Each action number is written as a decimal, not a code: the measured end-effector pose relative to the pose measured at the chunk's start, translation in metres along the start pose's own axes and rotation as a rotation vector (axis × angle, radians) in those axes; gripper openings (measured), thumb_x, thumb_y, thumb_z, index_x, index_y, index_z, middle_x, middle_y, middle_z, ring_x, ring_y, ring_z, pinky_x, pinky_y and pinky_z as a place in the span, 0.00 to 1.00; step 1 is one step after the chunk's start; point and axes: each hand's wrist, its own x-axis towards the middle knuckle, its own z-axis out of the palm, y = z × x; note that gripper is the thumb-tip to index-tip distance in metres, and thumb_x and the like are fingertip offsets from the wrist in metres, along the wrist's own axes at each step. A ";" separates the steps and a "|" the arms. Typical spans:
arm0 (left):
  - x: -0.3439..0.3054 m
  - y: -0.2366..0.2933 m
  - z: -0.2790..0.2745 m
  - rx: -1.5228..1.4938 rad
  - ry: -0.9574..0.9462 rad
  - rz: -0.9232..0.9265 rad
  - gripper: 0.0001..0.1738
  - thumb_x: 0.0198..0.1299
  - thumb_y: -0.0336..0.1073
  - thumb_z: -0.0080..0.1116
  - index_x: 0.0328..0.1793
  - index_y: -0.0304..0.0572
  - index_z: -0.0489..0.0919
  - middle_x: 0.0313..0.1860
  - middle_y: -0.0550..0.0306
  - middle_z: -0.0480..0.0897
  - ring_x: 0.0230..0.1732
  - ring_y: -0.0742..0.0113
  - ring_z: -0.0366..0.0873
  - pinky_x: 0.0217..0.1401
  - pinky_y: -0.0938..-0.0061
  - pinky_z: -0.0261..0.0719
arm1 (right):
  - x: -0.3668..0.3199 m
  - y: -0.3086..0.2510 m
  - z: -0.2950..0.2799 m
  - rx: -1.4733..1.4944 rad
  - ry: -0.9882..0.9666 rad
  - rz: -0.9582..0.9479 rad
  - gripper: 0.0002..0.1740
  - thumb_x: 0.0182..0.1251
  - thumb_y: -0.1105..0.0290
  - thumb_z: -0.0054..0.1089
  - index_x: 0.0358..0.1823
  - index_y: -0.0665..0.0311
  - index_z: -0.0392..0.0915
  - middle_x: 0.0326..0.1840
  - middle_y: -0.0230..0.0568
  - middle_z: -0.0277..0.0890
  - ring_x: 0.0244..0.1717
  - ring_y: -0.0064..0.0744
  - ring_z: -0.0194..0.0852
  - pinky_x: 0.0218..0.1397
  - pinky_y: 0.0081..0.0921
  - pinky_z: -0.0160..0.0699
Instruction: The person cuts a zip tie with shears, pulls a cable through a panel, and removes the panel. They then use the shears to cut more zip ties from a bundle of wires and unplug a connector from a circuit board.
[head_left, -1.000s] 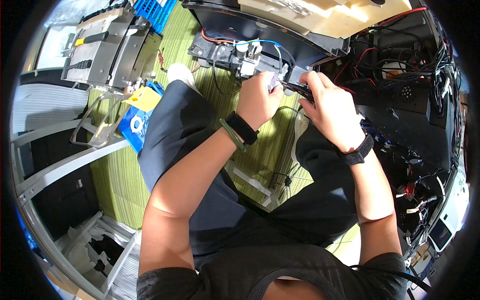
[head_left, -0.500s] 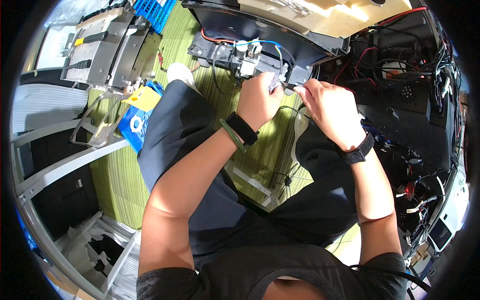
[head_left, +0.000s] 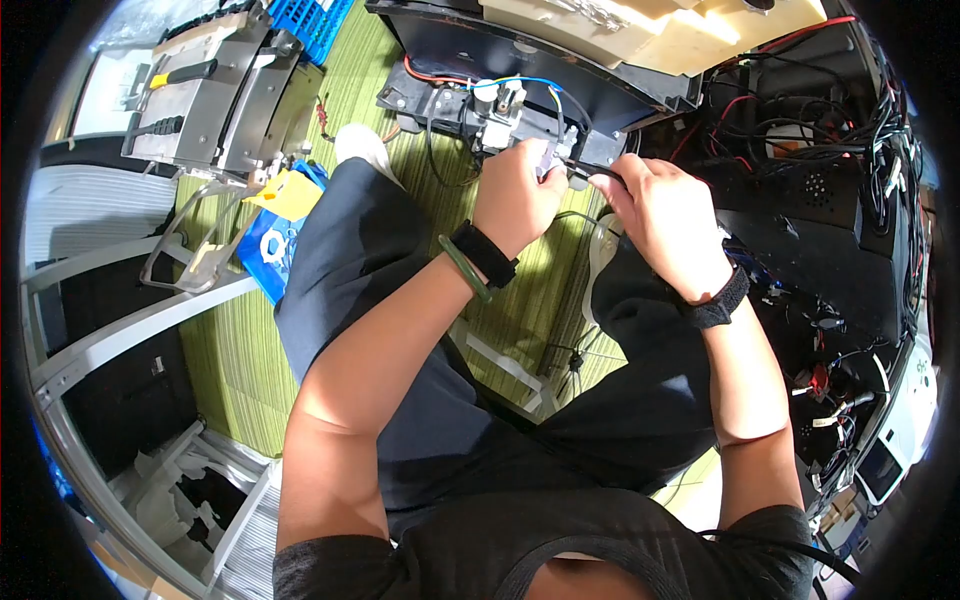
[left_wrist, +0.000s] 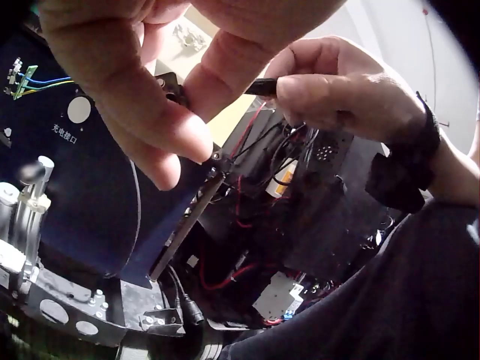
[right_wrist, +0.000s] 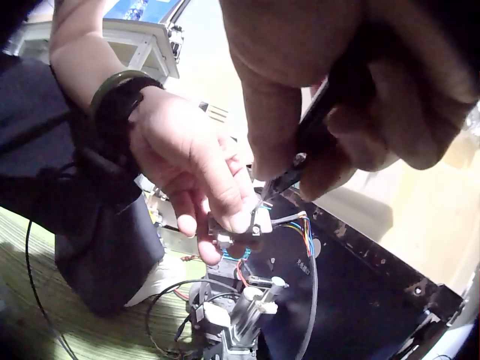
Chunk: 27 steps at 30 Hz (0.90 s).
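Observation:
My left hand [head_left: 520, 198] pinches a small part [right_wrist: 261, 221] between thumb and fingers. It is a pale block with a dark edge, and a grey cable with coloured wires [right_wrist: 306, 232] runs beside it. From the right, my right hand [head_left: 660, 215] grips a slim black tool [right_wrist: 319, 120] with a narrow end and a small pivot or screw. The narrow end points at the small part, right at the left fingertips. In the left wrist view the black tool [left_wrist: 262, 86] sticks out past the right thumb; its kind cannot be told.
Below the hands lies a dark metal bracket [head_left: 405, 100] bearing a pale fitting [head_left: 497, 135]. Behind it rises a black panel [head_left: 450, 50]. Bundled cables [head_left: 880, 170] fill the black housing at right. A metal-sided unit [head_left: 260, 110] and a blue packet [head_left: 268, 258] stand at left.
My right hand has shifted slightly right and down from the left hand, its fingers drawn in closer around the black tool. The left hand has stayed nearly still with the small part.

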 end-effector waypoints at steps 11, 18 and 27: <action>0.000 0.002 0.000 -0.020 -0.028 -0.008 0.09 0.51 0.31 0.59 0.36 0.33 0.77 0.23 0.51 0.80 0.22 0.72 0.77 0.27 0.77 0.73 | -0.001 -0.001 -0.004 0.121 0.015 -0.017 0.12 0.53 0.70 0.59 0.34 0.63 0.66 0.33 0.44 0.71 0.33 0.43 0.76 0.32 0.33 0.75; 0.000 0.001 -0.001 -0.010 0.006 0.020 0.08 0.51 0.30 0.58 0.36 0.33 0.77 0.22 0.52 0.80 0.21 0.71 0.77 0.26 0.76 0.73 | 0.000 -0.003 -0.007 0.074 0.034 -0.014 0.12 0.52 0.68 0.61 0.32 0.63 0.68 0.30 0.42 0.70 0.36 0.41 0.75 0.35 0.32 0.75; 0.000 0.001 0.001 -0.002 0.006 0.016 0.09 0.51 0.31 0.58 0.36 0.34 0.78 0.23 0.49 0.80 0.22 0.68 0.78 0.27 0.75 0.73 | 0.000 0.001 0.001 -0.013 0.002 0.004 0.14 0.58 0.60 0.59 0.33 0.63 0.70 0.24 0.41 0.73 0.27 0.43 0.76 0.30 0.33 0.75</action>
